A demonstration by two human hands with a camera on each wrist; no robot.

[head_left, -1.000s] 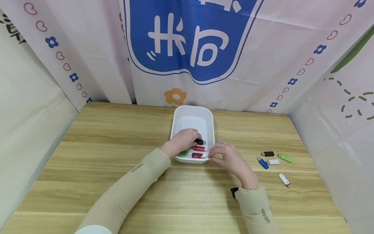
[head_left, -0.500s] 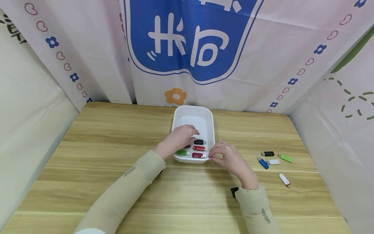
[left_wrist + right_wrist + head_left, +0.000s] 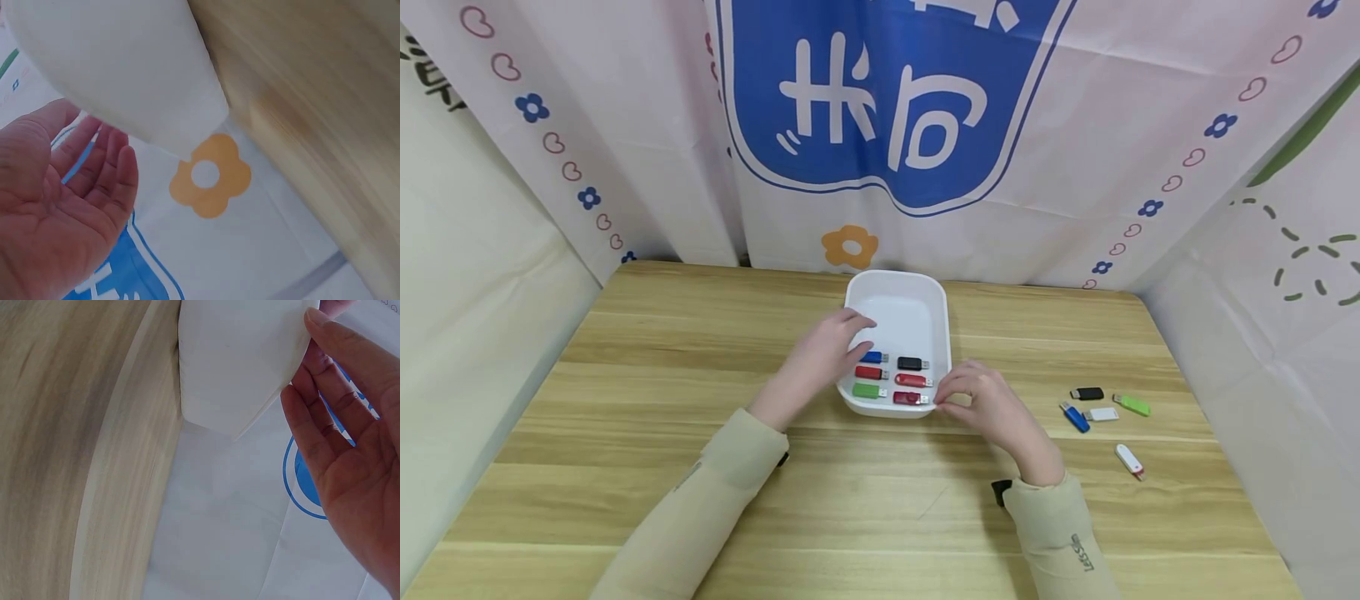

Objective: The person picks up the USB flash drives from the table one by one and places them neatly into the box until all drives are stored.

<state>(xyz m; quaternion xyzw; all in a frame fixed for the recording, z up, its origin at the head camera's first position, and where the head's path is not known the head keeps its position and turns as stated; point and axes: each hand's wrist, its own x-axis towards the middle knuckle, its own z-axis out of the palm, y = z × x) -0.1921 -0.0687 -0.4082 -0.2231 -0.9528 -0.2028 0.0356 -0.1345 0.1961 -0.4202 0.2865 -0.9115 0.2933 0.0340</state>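
A white plastic tray (image 3: 898, 412) holds two columns of USB flash drives in its near half. The left column has a blue drive (image 3: 876, 357), a red-and-black drive (image 3: 871, 373) and a green drive (image 3: 867, 391). On the right lie a black drive (image 3: 912, 363), a red drive (image 3: 912, 380) and a dark red drive (image 3: 907, 398). Above the tray's left rim my left hand (image 3: 827, 346) has its fingers spread and holds nothing; the left wrist view shows its open palm (image 3: 69, 206). My right hand (image 3: 988, 404) pinches the rim at the near right corner, thumb outside.
To the right on the wooden table (image 3: 925, 508) lie several more drives: black (image 3: 1087, 394), green (image 3: 1132, 406), blue (image 3: 1076, 417), white (image 3: 1102, 415) and white-and-red (image 3: 1129, 461). A printed curtain (image 3: 790, 225) hangs behind the table's far edge.
My left hand has let go of the black drive and drawn back leftward to the tray's left rim, uncovering the left column of drives. My right hand has stayed at the rim.
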